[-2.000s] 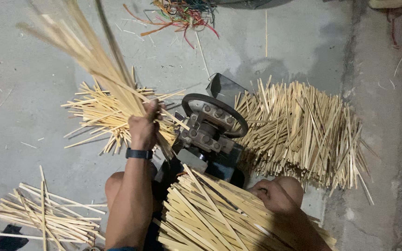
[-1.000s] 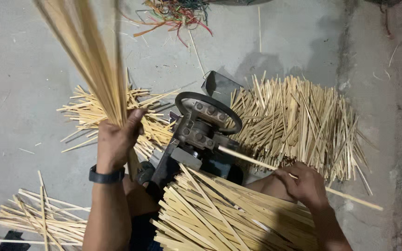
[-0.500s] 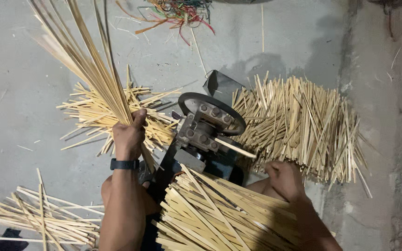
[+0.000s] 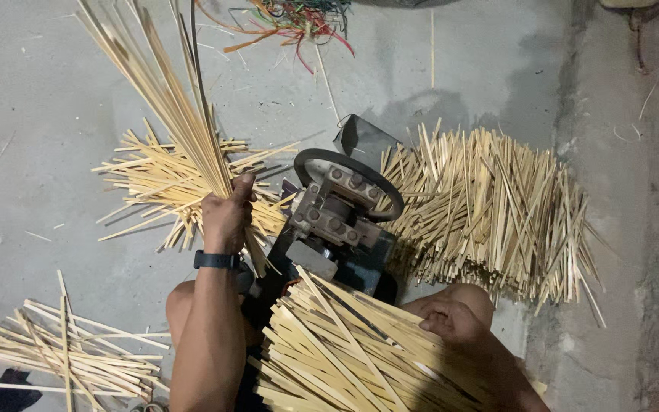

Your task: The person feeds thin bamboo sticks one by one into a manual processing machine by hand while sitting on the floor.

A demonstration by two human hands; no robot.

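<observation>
Two bare hands worked over a small dark machine (image 4: 341, 221): the left hand (image 4: 226, 217) was clenched around a fanned bundle of bamboo strips (image 4: 165, 99) held upright, the right hand (image 4: 451, 320) rested flat on the lap pile (image 4: 345, 351). The strips looked light, stiff and splintery, best gripped low. Three more heaps lay on the concrete floor (image 4: 24, 152).
</observation>
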